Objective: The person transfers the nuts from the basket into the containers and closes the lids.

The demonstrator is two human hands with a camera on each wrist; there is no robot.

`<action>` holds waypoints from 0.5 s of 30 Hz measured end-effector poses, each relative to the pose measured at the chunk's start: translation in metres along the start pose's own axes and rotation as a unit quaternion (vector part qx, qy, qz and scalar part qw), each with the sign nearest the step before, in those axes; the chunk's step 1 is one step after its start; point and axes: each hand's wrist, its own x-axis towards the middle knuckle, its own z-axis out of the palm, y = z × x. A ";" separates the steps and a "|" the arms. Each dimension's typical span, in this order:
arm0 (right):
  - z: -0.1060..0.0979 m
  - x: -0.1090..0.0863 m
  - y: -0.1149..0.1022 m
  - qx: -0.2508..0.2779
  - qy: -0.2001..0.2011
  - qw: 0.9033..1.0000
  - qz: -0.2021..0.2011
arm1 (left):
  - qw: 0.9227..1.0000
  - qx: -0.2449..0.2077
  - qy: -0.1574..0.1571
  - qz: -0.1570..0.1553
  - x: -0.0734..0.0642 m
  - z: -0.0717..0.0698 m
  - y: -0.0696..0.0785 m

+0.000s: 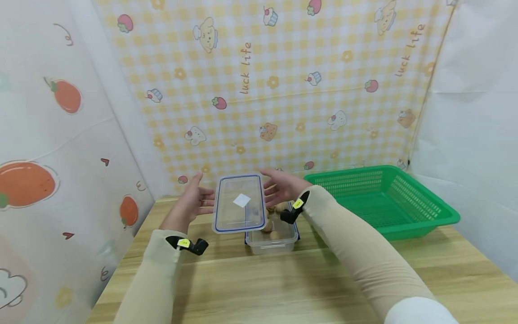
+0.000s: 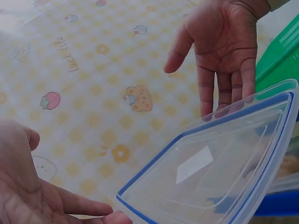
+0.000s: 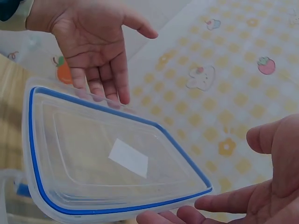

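A clear plastic lid (image 1: 230, 204) with a blue sealing ring and a white label is held up between my two hands, its ringed face toward me. My left hand (image 1: 196, 200) supports its left edge on straight fingers, thumb raised off it. At the opposite edge my right hand (image 1: 285, 185) does the same, palm facing inward and thumb apart, as the left wrist view shows. Behind and below the lid stands a clear food container (image 1: 272, 246) with blue side clips. Round light-brown items (image 1: 275, 235) lie inside it, partly hidden by the lid.
A large green plastic basket (image 1: 429, 220) with slotted walls stands at the right of the wooden table (image 1: 243, 288), beside my right forearm. A yellow checked cloth (image 1: 283, 103) hangs behind the table, and a white printed sheet (image 1: 81, 157) hangs along the left.
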 end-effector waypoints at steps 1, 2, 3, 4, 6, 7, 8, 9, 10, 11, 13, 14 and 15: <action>-0.004 -0.002 0.000 -0.003 0.003 1.000 0.000 | 1.000 -0.002 -0.003 -0.001 0.002 0.004 0.001; -0.008 -0.004 0.000 -0.004 0.005 1.000 -0.001 | 1.000 -0.003 -0.005 -0.001 0.005 0.008 0.001; -0.013 -0.006 0.001 -0.007 0.007 1.000 -0.002 | 1.000 -0.007 -0.007 -0.002 0.007 0.012 0.001; -0.016 -0.008 0.001 -0.009 0.010 1.000 -0.003 | 1.000 -0.010 -0.009 -0.004 0.009 0.015 0.002; -0.023 -0.011 0.001 -0.010 0.014 1.000 -0.004 | 1.000 -0.020 -0.014 -0.008 0.012 0.021 0.002; -0.026 -0.012 0.001 -0.009 0.016 1.000 -0.004 | 0.999 -0.027 -0.015 -0.011 0.014 0.024 0.002; -0.030 -0.013 0.002 -0.009 0.018 1.000 -0.005 | 0.999 -0.035 -0.016 -0.015 0.015 0.026 0.002; -0.033 -0.013 0.002 -0.010 0.019 1.000 -0.006 | 0.999 -0.044 -0.016 -0.020 0.017 0.028 0.001; -0.036 -0.013 0.003 -0.012 0.021 1.000 -0.006 | 0.998 -0.049 -0.018 -0.023 0.019 0.030 0.001; -0.039 -0.014 0.003 -0.013 0.021 1.000 -0.006 | 0.998 -0.055 -0.020 -0.027 0.021 0.031 0.000; -0.044 -0.013 0.005 -0.018 0.023 1.000 -0.008 | 0.997 -0.063 -0.025 -0.032 0.024 0.034 -0.001; -0.046 -0.013 0.005 -0.020 0.023 0.999 -0.008 | 0.997 -0.066 -0.030 -0.033 0.026 0.035 -0.002; -0.048 -0.013 0.006 -0.021 0.025 0.999 -0.008 | 0.997 -0.068 -0.034 -0.033 0.027 0.036 -0.002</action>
